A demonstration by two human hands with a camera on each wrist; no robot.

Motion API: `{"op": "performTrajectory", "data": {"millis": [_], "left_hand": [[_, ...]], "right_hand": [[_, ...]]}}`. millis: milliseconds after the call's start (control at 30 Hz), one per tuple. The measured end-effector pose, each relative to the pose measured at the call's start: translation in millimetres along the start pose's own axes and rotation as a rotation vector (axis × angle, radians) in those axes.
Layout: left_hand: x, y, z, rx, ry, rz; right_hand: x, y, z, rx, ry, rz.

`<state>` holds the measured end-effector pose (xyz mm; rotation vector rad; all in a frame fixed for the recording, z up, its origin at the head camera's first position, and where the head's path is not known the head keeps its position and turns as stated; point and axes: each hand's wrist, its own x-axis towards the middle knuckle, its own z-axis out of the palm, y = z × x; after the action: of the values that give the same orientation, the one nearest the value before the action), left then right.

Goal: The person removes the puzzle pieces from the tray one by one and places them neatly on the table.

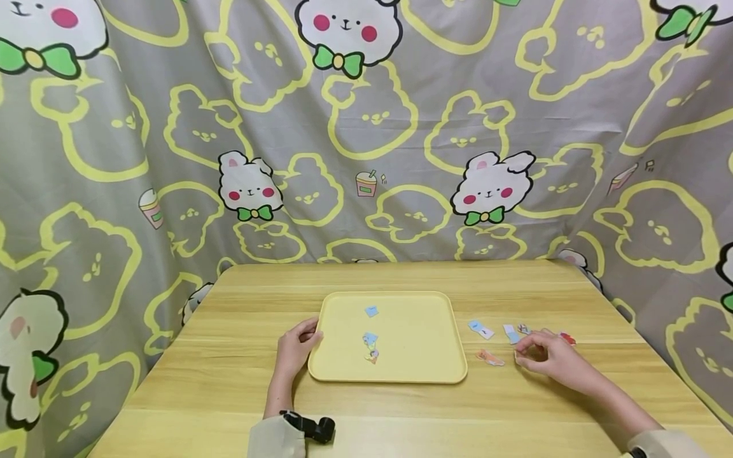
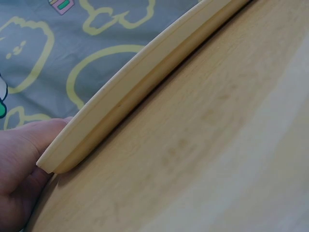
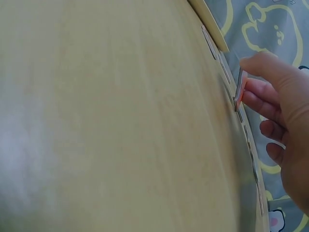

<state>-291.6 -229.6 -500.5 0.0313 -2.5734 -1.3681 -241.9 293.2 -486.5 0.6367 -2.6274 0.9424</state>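
A pale yellow tray [image 1: 412,337] lies on the wooden table, and my left hand [image 1: 296,346] grips its left rim. The left wrist view shows that hand [image 2: 21,164] at one end of the tray's raised edge [image 2: 120,92]. On the tray are a blue piece [image 1: 371,310] and, below it, a blue patterned piece [image 1: 370,338] close to a multicoloured one [image 1: 372,356]. My right hand [image 1: 546,357], right of the tray, pinches a small flat cardboard piece [image 3: 240,92] between thumb and fingers. Its orange-pink side faces the fingers; the printed picture is hidden.
Several more printed pieces lie right of the tray: a blue and white one [image 1: 481,329], an orange one [image 1: 490,358], another blue and white one [image 1: 511,334] and a red one [image 1: 568,338]. A cartoon-print curtain [image 1: 401,140] surrounds the table [image 1: 378,413].
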Motion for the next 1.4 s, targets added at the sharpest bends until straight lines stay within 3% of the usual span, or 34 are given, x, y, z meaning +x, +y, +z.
{"op": "performTrajectory", "data": {"millis": [300,533,1400], "left_hand": [[0.4,-0.1,-0.1,0.001,0.0,0.003],[0.7,-0.1,0.2,0.008,0.003,0.007],[0.1,1.2,0.0,0.007,0.0,0.0]], "right_hand": [[1.3,-2.4,2.0,-0.29,0.059,-0.168],[2.1,-2.6,3.0,-0.321,0.053,-0.243],[0.9,-3.6,-1.4,-0.399,0.029,-0.276]]}}
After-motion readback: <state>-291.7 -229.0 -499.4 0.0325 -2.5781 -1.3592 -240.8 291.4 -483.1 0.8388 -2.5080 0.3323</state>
